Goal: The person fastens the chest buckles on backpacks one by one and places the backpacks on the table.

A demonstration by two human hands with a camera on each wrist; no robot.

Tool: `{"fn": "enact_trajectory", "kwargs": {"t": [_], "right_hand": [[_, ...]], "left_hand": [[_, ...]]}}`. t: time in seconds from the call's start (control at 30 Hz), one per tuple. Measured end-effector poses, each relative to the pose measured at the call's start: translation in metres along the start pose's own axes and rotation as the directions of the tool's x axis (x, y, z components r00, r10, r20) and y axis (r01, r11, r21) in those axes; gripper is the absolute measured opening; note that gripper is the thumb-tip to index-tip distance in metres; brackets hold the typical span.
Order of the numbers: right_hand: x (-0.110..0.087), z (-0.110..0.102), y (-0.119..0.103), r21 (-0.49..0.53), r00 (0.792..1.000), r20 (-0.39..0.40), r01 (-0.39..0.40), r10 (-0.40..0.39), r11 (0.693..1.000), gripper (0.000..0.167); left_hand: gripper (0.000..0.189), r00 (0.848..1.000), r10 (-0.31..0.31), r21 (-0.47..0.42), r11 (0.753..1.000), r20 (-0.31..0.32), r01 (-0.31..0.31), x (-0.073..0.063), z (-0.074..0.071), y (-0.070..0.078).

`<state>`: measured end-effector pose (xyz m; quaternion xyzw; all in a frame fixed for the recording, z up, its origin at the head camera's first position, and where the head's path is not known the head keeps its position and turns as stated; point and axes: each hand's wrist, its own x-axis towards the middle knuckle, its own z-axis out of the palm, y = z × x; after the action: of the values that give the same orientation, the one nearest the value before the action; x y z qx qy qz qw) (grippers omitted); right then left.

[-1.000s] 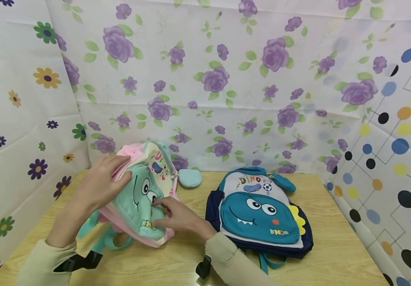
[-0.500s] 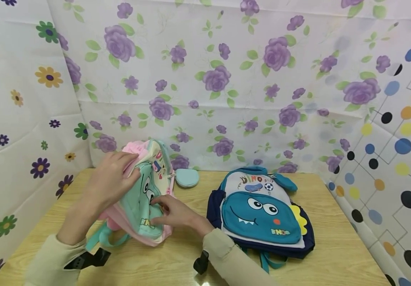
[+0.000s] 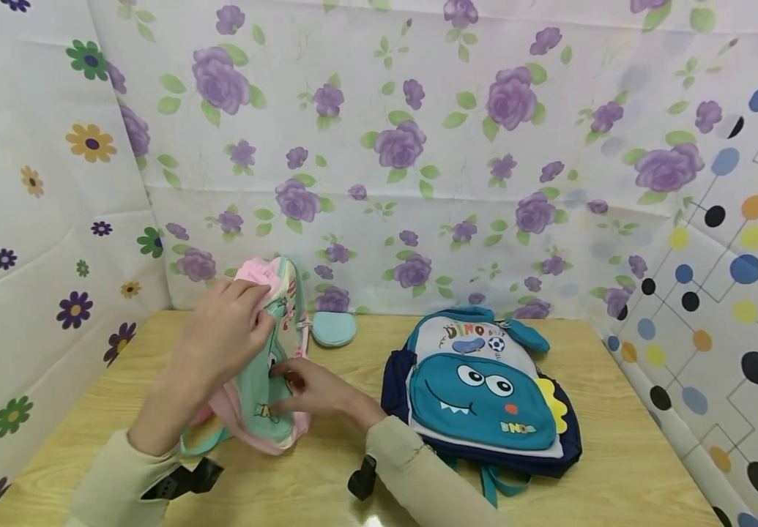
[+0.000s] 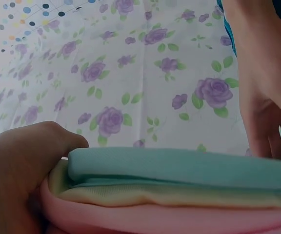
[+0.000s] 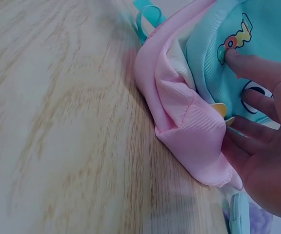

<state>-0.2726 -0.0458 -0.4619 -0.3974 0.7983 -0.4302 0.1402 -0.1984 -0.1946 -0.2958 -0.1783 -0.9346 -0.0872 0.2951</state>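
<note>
The pink-and-mint backpack [image 3: 253, 384] stands tilted on the left part of the wooden table [image 3: 299, 487], with its front turned toward the right. The left hand [image 3: 223, 333] grips its upper left edge: the thumb lies over the mint side, and the fingers are largely hidden behind the pink side. The right hand [image 3: 322, 388] is partly open, thumb and fingers spread and lightly bent against the front pocket [image 5: 272, 34]. The thumb touches the printed lettering [image 5: 235, 39]; other fingers lie near the yellow tabs [image 5: 220, 109]. A pale blue pouch [image 3: 334, 329] lies just beside the backpack, toward the rear edge. A blue backpack [image 3: 480, 399] lies farther right, front face up. A floral sheet [image 3: 379, 219] hangs behind the table.
</note>
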Motion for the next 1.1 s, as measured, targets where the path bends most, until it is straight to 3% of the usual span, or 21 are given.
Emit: {"fn": "enact_trajectory", "kwargs": {"t": [0.23, 0.37, 0.53, 0.77, 1.1], "right_hand": [[0.012, 0.007, -0.001, 0.076, 0.996, 0.04, 0.075, -0.078, 0.994, 0.033], [0.015, 0.009, -0.003, 0.138, 0.997, 0.042, 0.061, -0.067, 0.989, 0.037], [0.009, 0.002, -0.002, 0.063, 0.996, 0.033, 0.084, -0.086, 0.994, 0.028], [-0.012, -0.023, -0.01, 0.033, 0.996, -0.065, 0.063, -0.061, 0.997, 0.049], [-0.028, -0.048, -0.025, 0.062, 0.979, -0.204, 0.037, -0.024, 0.997, 0.042]], "left_hand": [[0.032, 1.0, 0.008, 0.04, 0.999, 0.001, -0.008, 0.0, 0.002, 0.01], [0.031, 1.0, 0.025, 0.085, 0.996, -0.007, -0.024, 0.002, 0.006, 0.016], [0.03, 0.998, 0.038, 0.113, 0.993, -0.049, -0.033, 0.004, 0.012, 0.021], [0.028, 0.992, 0.068, 0.113, 0.992, -0.103, -0.056, 0.008, 0.016, 0.027], [0.031, 0.997, 0.05, 0.129, 0.991, -0.053, -0.043, 0.007, 0.017, 0.03]]}}
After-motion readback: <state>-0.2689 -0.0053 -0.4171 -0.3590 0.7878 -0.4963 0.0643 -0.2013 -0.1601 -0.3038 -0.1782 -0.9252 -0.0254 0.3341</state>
